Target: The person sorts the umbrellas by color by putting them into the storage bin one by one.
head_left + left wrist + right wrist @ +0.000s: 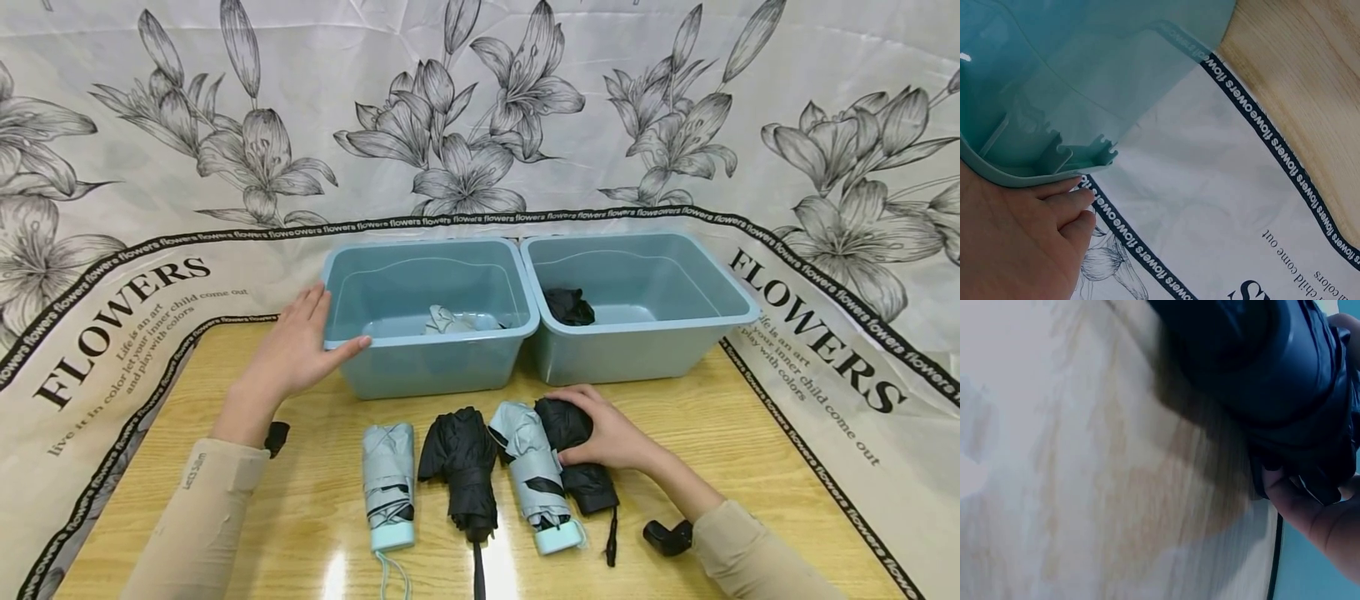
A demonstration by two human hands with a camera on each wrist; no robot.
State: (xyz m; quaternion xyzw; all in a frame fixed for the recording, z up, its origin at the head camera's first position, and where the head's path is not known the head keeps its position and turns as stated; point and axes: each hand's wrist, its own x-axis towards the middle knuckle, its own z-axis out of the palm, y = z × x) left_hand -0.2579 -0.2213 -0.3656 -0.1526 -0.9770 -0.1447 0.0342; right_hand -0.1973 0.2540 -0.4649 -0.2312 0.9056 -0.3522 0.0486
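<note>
My right hand [611, 433] grips the upper part of a folded black umbrella [589, 488] at the right end of a row on the table. In the right wrist view, fingertips curl at the end of this black umbrella [1297, 394]. A pale blue-grey folded umbrella [536, 483] lies right against it. Further left are another black umbrella [468, 471] and a second pale one [388, 479]. My left hand [298, 346] rests at the left front corner of the left blue bin [427, 367], thumb over the front rim, fingers extended along the outside.
A second blue bin [622, 354] stands beside the first, with a black bundle [570, 307] inside. Pale crumpled fabric [448, 320] lies in the left bin. Behind both hangs a flower-printed cloth [300, 196], which also runs along the wooden table's [300, 508] sides.
</note>
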